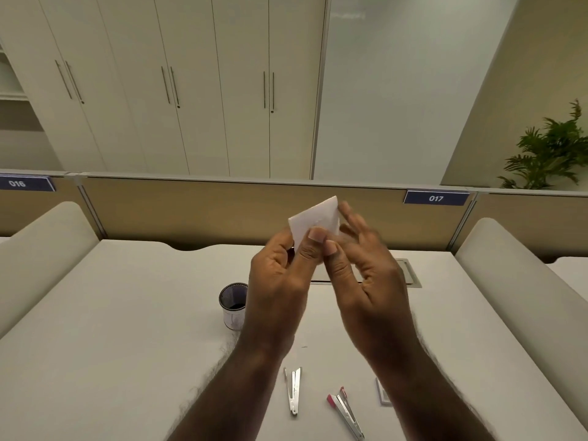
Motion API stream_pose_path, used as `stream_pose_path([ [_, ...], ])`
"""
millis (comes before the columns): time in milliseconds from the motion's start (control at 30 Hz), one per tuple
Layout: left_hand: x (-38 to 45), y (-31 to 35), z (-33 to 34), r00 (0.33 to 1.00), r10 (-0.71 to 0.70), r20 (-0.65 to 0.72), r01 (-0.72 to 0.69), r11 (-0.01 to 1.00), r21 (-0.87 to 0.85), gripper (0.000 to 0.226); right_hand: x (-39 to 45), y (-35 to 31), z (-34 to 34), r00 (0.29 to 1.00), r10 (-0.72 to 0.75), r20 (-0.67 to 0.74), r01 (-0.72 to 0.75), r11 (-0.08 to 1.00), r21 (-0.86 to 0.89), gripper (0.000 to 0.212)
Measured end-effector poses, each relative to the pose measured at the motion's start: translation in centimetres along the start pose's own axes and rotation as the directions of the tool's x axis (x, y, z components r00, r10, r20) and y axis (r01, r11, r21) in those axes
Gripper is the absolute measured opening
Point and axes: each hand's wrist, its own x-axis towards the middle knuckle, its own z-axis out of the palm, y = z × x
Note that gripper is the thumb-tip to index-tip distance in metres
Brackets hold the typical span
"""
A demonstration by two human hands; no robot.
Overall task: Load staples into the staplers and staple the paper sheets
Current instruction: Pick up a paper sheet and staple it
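1. Your left hand [280, 281] pinches a small white folded paper [315, 222] between thumb and fingers, raised above the desk [127, 313] at centre view.
2. Your right hand [366, 281] is beside it at 3 o'clock, thumb touching the paper's lower edge. The fingers are spread and blurred, so you cannot tell whether they grip the paper.
3. Two staplers lie opened on the desk at 6 o'clock, well apart from the paper: a silver stapler [294, 391] and a pink-tipped stapler [345, 412].
4. A small white flat item [383, 393], possibly a staple box, lies just right of the staplers, part-hidden by your right forearm.
5. A black mesh cup [233, 305] stands at 9 o'clock of your left wrist.
6. Expect the paper to be light, thin and floppy. It creases easily. Hold it near the corner to be stapled, layers aligned.
7. Expect the staplers to be rigid and hinged. Take hold along the body, clear of the open tray.
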Motion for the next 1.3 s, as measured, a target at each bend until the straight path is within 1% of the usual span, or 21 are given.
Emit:
stream_pose_path([
  [33, 0.2, 0.2, 0.0, 0.999, -0.032, -0.015, 0.031, 0.999, -0.045, 0.030, -0.1, -0.1, 0.1, 1.000, -0.015, -0.016, 0.014, 0.999, -0.052, 0.032],
  [100, 0.5, 0.4, -0.3, 0.996, -0.080, -0.049, 0.074, 0.991, -0.116, 0.014, 0.0, -0.2, 0.1, 0.996, -0.034, -0.077, 0.029, 0.997, -0.074, 0.027],
  [133, 0.6, 0.4, -0.4, 0.994, -0.094, -0.055, 0.087, 0.988, -0.129, 0.014, 0.2, -0.4, 0.0, 0.993, -0.024, -0.112, 0.018, 0.999, -0.047, 0.027],
  [200, 0.8, 0.5, -0.7, 0.992, -0.118, -0.037, 0.112, 0.985, -0.129, 0.015, 0.9, -0.8, -0.6, 0.988, 0.071, -0.140, -0.061, 0.995, 0.079, 0.035],
  [267, 0.8, 0.7, -0.8, 0.992, -0.124, -0.003, 0.122, 0.985, -0.123, 0.012, 1.5, -1.2, -1.1, 0.977, 0.202, -0.065, -0.177, 0.945, 0.274, 0.042],
  [300, 0.8, 0.8, -0.8, 0.992, -0.125, 0.013, 0.125, 0.984, -0.125, 0.011, 1.8, -1.3, -1.3, 0.970, 0.243, -0.017, -0.222, 0.909, 0.353, 0.041],
  [367, 0.8, 1.0, -0.9, 0.993, -0.117, 0.027, 0.119, 0.987, -0.110, 0.011, 2.2, -1.3, -1.7, 0.960, 0.274, 0.056, -0.271, 0.865, 0.422, 0.035],
  [467, 0.9, 1.1, -1.2, 0.994, -0.102, 0.035, 0.103, 0.993, -0.059, 0.025, 2.4, -1.4, -2.1, 0.951, 0.278, 0.132, -0.307, 0.842, 0.444, 0.032],
  [567, 1.0, 1.2, -1.4, 0.996, -0.090, 0.021, 0.090, 0.996, 0.005, 0.029, 2.7, -1.5, -2.4, 0.942, 0.278, 0.189, -0.334, 0.842, 0.424, 0.023],
  [633, 1.0, 1.3, -1.3, 0.995, -0.100, 0.019, 0.100, 0.994, 0.039, 0.023, 2.8, -1.3, -2.4, 0.935, 0.290, 0.205, -0.351, 0.844, 0.406, 0.010],
  [733, 1.1, 1.3, -1.2, 0.992, -0.125, 0.017, 0.123, 0.991, 0.060, 0.011, 2.9, -1.1, -2.3, 0.936, 0.285, 0.205, -0.346, 0.852, 0.393, 0.010],
  [800, 1.1, 1.3, -1.1, 0.992, -0.127, 0.017, 0.126, 0.989, 0.075, 0.011, 2.8, -1.1, -2.2, 0.939, 0.288, 0.191, -0.341, 0.856, 0.388, 0.011],
  [867, 1.0, 1.4, -0.9, 0.991, -0.130, 0.020, 0.128, 0.989, 0.073, 0.011, 2.7, -1.1, -2.1, 0.939, 0.292, 0.182, -0.342, 0.852, 0.397, 0.007],
  [933, 1.0, 1.4, -1.0, 0.989, -0.146, 0.027, 0.145, 0.988, 0.055, 0.011, 2.6, -1.1, -2.0, 0.936, 0.296, 0.188, -0.349, 0.841, 0.412, 0.009],
  [1067, 1.2, 2.0, -1.5, 0.974, -0.212, 0.075, 0.215, 0.976, -0.039, 0.016, 2.8, -1.0, -2.9, 0.894, 0.362, 0.263, -0.446, 0.767, 0.461, 0.027],
  [1200, 1.3, 2.6, -1.6, 0.970, -0.230, 0.081, 0.238, 0.965, -0.113, 0.022, 2.9, -0.7, -3.5, 0.876, 0.357, 0.325, -0.481, 0.700, 0.528, 0.025],
  [1300, 1.4, 2.6, -1.7, 0.977, -0.208, 0.055, 0.213, 0.968, -0.134, 0.024, 2.8, -0.5, -3.6, 0.883, 0.345, 0.319, -0.468, 0.704, 0.535, 0.027],
])
